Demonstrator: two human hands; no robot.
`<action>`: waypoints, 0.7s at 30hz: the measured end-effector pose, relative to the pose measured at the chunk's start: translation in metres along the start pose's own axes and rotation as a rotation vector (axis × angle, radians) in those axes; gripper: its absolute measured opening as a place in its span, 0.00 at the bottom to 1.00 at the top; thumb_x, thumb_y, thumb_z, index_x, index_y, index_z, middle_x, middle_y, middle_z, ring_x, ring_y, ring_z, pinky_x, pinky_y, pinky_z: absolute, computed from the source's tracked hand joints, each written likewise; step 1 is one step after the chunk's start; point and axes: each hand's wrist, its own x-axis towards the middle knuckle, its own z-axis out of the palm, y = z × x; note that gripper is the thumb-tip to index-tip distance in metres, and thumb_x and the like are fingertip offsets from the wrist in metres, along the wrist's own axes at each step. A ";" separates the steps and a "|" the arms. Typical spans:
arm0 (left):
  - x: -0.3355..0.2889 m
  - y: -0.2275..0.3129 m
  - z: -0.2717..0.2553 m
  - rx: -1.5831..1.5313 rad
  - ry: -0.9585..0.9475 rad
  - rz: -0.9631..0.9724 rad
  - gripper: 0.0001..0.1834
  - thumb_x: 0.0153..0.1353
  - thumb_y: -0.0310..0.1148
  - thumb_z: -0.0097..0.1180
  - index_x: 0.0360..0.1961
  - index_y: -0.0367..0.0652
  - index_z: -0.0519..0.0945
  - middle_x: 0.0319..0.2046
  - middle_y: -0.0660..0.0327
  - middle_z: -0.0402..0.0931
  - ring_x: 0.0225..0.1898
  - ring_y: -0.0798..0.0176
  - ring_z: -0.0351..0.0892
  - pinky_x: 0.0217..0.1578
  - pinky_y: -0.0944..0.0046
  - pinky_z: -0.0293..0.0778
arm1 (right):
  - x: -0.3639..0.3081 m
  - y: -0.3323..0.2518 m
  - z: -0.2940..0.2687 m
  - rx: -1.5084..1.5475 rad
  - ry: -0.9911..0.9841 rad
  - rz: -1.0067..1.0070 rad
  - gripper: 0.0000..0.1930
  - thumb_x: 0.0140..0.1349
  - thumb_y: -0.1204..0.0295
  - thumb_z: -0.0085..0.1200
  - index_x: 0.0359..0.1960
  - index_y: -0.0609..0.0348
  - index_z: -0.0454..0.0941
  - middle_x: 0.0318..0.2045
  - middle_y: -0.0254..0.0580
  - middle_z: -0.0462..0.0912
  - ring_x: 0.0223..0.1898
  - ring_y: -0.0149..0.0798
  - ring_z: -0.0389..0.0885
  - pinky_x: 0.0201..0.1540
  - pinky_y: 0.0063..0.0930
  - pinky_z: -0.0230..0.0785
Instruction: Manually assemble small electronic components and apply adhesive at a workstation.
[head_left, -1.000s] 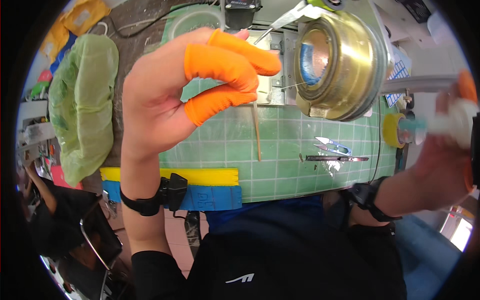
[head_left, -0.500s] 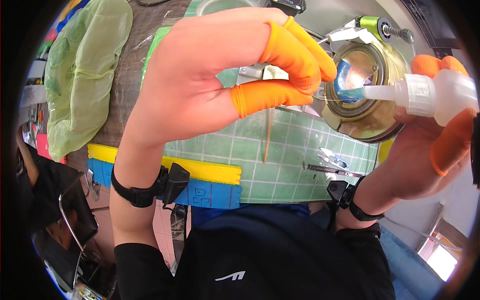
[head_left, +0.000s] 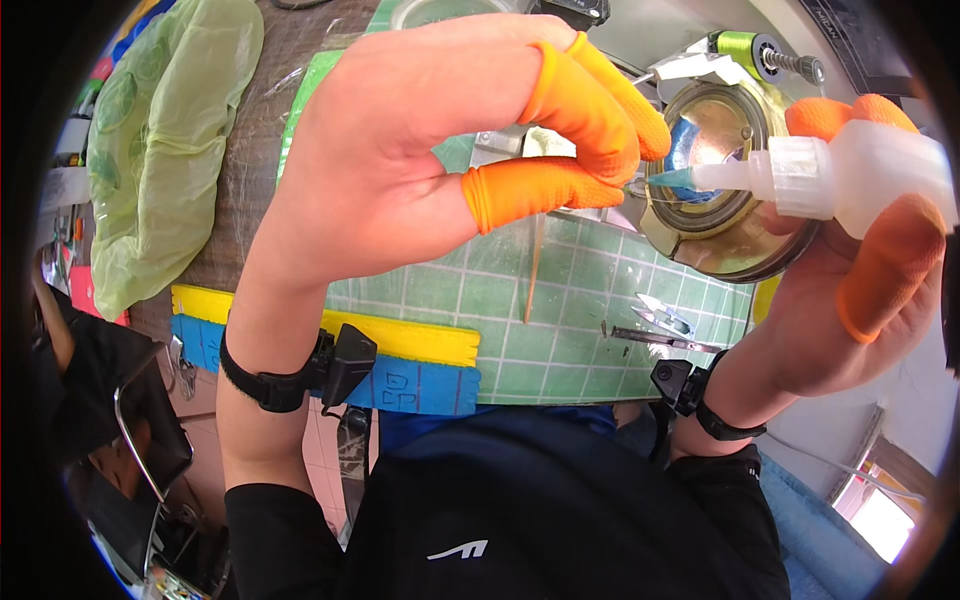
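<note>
My left hand [head_left: 400, 150], in orange finger cots, pinches thumb against fingers. A very thin strand [head_left: 655, 201] runs out to the right from that pinch; its far end is hard to make out. My right hand [head_left: 840, 290], also in orange finger cots, is wrapped around a translucent white squeeze bottle [head_left: 870, 175] lying sideways in the air. The bottle's teal needle tip [head_left: 670, 178] points left, just short of my left fingertips. Below and behind the tip stands a round brass-coloured metal device [head_left: 725, 240] with a dark ring and a shiny hollow centre.
A green gridded cutting mat [head_left: 500, 290] covers the table. On it lie a thin wooden stick [head_left: 535, 270], cutters [head_left: 662, 313] and a dark slim tool [head_left: 660, 341]. A yellow and blue strip [head_left: 420, 385] lines the front edge. Back right is a green thread spool [head_left: 740, 47]; left, a pale-green sleeve [head_left: 165, 160].
My right hand has brought the bottle left, so its teal tip is closer to my left fingertips. My left hand has stayed nearly in place, still pinching.
</note>
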 end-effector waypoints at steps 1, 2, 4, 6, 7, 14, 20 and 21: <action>0.000 0.000 0.000 0.001 0.000 -0.001 0.09 0.53 0.18 0.66 0.35 0.37 0.81 0.41 0.48 0.85 0.36 0.60 0.82 0.58 0.49 0.76 | 0.001 0.003 0.002 -0.005 0.008 0.001 0.23 0.73 0.52 0.45 0.45 0.65 0.71 0.29 0.43 0.75 0.21 0.29 0.75 0.20 0.19 0.64; 0.000 0.000 0.000 0.004 0.002 0.002 0.09 0.53 0.18 0.66 0.35 0.37 0.81 0.42 0.48 0.85 0.36 0.60 0.82 0.58 0.49 0.76 | 0.000 0.004 0.001 -0.010 0.016 0.002 0.23 0.73 0.52 0.45 0.45 0.65 0.71 0.29 0.43 0.75 0.21 0.29 0.74 0.20 0.19 0.64; 0.001 -0.001 0.000 0.008 0.004 0.004 0.09 0.53 0.18 0.66 0.35 0.37 0.81 0.42 0.48 0.85 0.36 0.60 0.82 0.58 0.49 0.76 | -0.005 0.002 -0.006 -0.020 0.034 0.004 0.23 0.73 0.52 0.45 0.44 0.66 0.70 0.28 0.43 0.74 0.21 0.29 0.74 0.20 0.20 0.63; 0.000 -0.001 0.001 -0.003 0.016 0.007 0.09 0.53 0.17 0.66 0.35 0.37 0.81 0.42 0.48 0.85 0.36 0.60 0.82 0.58 0.48 0.76 | -0.006 0.005 -0.008 -0.032 0.051 0.006 0.23 0.72 0.52 0.45 0.43 0.66 0.70 0.28 0.42 0.74 0.20 0.29 0.73 0.20 0.20 0.62; 0.001 -0.001 0.001 -0.004 0.016 0.008 0.09 0.53 0.17 0.66 0.35 0.37 0.81 0.42 0.48 0.85 0.36 0.60 0.82 0.58 0.48 0.76 | -0.007 0.005 -0.008 -0.039 0.060 0.006 0.23 0.72 0.52 0.45 0.43 0.66 0.70 0.27 0.42 0.74 0.20 0.29 0.73 0.19 0.20 0.61; -0.002 -0.001 0.000 -0.009 0.014 -0.005 0.09 0.53 0.18 0.66 0.35 0.37 0.80 0.41 0.48 0.85 0.35 0.60 0.82 0.58 0.48 0.76 | -0.014 0.007 0.000 -0.098 0.108 0.017 0.24 0.72 0.51 0.45 0.41 0.66 0.70 0.25 0.41 0.72 0.19 0.30 0.71 0.18 0.21 0.58; -0.003 0.001 -0.002 -0.009 0.020 -0.018 0.08 0.53 0.18 0.66 0.34 0.37 0.80 0.40 0.49 0.85 0.35 0.60 0.82 0.58 0.47 0.76 | -0.020 0.008 -0.001 -0.132 0.141 0.024 0.24 0.71 0.51 0.45 0.38 0.67 0.69 0.24 0.40 0.70 0.19 0.30 0.70 0.18 0.22 0.55; -0.004 0.003 -0.002 -0.006 0.020 -0.028 0.08 0.53 0.18 0.66 0.34 0.37 0.80 0.39 0.49 0.85 0.35 0.59 0.82 0.57 0.47 0.76 | -0.020 0.009 -0.002 -0.130 0.145 0.024 0.24 0.71 0.51 0.45 0.38 0.67 0.69 0.23 0.40 0.70 0.18 0.30 0.69 0.17 0.22 0.54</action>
